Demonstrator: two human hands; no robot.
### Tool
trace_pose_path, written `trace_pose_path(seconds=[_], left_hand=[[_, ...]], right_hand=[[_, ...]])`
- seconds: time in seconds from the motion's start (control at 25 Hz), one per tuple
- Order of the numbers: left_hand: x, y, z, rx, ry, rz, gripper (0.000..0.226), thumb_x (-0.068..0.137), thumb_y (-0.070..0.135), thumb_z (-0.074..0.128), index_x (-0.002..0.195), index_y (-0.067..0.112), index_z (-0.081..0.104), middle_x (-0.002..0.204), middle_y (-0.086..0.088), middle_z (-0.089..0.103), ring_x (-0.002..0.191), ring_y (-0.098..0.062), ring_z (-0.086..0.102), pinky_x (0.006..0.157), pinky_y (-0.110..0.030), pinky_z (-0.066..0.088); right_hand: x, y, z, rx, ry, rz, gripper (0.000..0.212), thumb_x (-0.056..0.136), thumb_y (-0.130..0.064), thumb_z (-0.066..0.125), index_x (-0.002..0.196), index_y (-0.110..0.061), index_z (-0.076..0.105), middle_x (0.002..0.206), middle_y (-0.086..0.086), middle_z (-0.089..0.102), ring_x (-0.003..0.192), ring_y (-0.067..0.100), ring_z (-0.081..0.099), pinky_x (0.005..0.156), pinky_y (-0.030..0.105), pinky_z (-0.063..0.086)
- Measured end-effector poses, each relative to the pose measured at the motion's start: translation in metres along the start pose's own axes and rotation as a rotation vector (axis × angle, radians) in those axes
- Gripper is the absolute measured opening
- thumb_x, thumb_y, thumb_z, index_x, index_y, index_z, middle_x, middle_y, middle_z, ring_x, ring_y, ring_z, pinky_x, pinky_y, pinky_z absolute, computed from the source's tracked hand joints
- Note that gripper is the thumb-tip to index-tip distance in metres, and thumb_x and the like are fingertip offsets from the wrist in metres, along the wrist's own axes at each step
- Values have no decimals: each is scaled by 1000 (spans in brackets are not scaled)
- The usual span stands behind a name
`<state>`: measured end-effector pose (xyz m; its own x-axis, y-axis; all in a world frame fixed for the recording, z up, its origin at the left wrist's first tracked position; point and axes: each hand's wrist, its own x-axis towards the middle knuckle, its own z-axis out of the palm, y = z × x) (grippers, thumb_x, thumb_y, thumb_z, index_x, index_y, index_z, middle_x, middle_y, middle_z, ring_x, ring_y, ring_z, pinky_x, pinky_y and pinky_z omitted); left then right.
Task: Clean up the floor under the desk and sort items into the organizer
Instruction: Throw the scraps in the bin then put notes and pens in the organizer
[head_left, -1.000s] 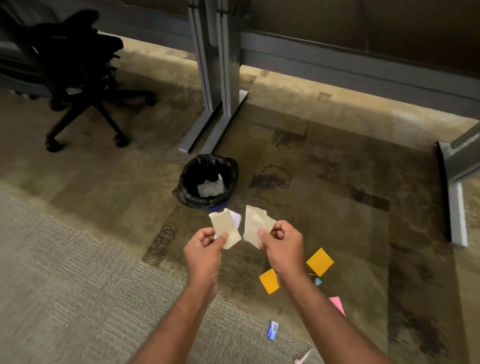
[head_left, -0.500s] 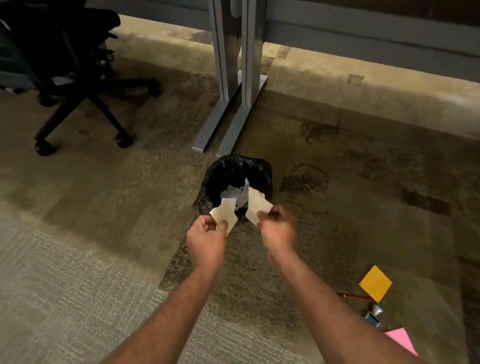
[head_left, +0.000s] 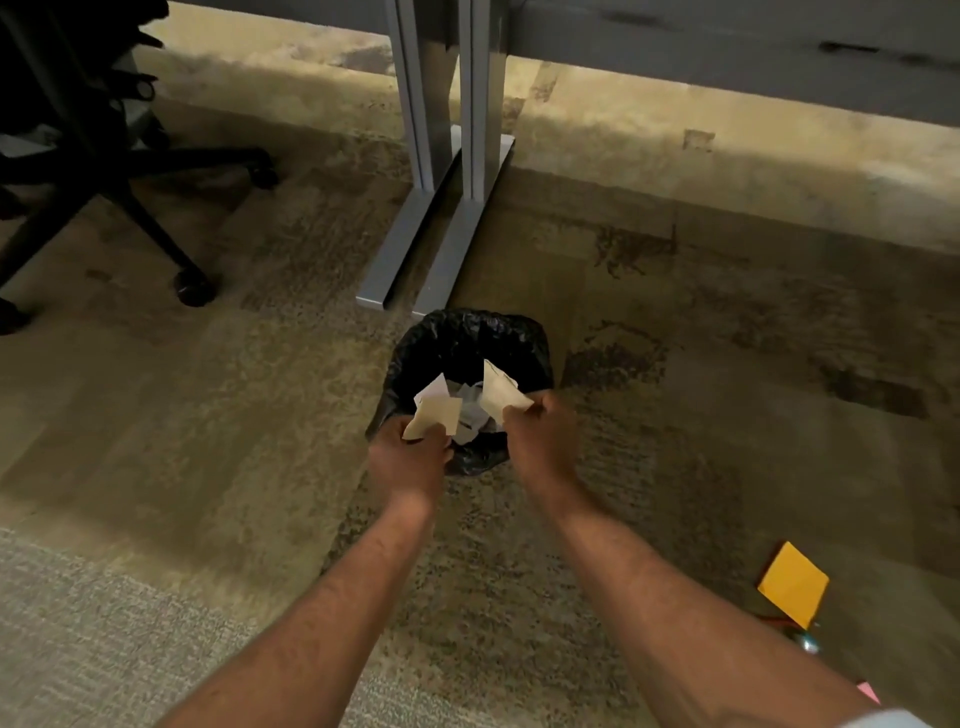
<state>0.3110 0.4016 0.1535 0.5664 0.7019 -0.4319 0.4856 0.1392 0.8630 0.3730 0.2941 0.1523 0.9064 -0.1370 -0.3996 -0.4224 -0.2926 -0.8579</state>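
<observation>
- A torn beige paper scrap (head_left: 435, 414) is pinched in the left hand (head_left: 410, 462), a second beige scrap (head_left: 500, 392) in the right hand (head_left: 540, 441), both over a black-lined waste bin (head_left: 467, 332)
- A square orange sticky note (head_left: 793, 584) is seen on mottled brown carpet (head_left: 208, 415), four o'clock from the bin
- Grey metal desk legs (head_left: 441, 208) are seen at twelve o'clock, a black wheeled chair (head_left: 78, 156) at ten

Dim, warm yellow indoor light. Brightest strip is the carpet (head_left: 649, 140) at the far side; a broad shadow covers the mid floor nearer the camera. Office chair (head_left: 62, 104) and bin liner (head_left: 467, 338) crush to black, little detail. Left hand (head_left: 410, 460) and right hand (head_left: 543, 441) are slightly motion-soft. The left scrap (head_left: 434, 415) and right scrap (head_left: 501, 392) they pinch read pale, edges smeared. Wide-angle bend: desk legs (head_left: 480, 130) lean, frame edges stretch. Carpet texture looks compression-smeared.
</observation>
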Motion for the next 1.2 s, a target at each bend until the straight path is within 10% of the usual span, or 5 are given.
trace_pose_path(seconds=[0.2,0.36,0.52,0.72,1.2], left_hand=[[5,2,0,-93,-227,40,22,94,5,62,93,27,64,82,21,73,80,5,69,85,-33,59],[-4,-6,-5,-28,-233,38,50,95,9,62,143,10,49,135,3,61,121,-8,59,99,-21,49],[-38,-10,-9,189,-185,247,47,100,26,53,147,23,45,97,7,72,55,7,55,48,-11,45],[-87,-3,-12,581,-174,588,52,105,29,40,154,18,30,164,-1,26,153,-10,14,121,-45,29],[-328,8,64,813,-286,848,60,104,35,31,158,11,19,168,-8,4,155,-17,-6,125,-46,11]], right_hand=[[17,15,20,-16,18,-4,12,86,-8,60,94,-17,61,98,7,69,83,19,67,62,34,54],[7,18,16,-20,-4,-60,15,91,-5,57,98,-18,58,103,3,66,89,12,62,66,18,47],[-25,16,-4,-23,-35,-225,18,98,-14,53,115,-13,60,111,-4,65,99,9,63,71,8,47],[-72,11,-51,-304,-77,-398,38,103,-34,43,138,-22,47,157,-9,34,142,7,34,106,20,40],[-178,37,-311,-469,33,-645,40,103,-25,43,138,-6,49,160,9,29,152,20,15,122,46,21]])
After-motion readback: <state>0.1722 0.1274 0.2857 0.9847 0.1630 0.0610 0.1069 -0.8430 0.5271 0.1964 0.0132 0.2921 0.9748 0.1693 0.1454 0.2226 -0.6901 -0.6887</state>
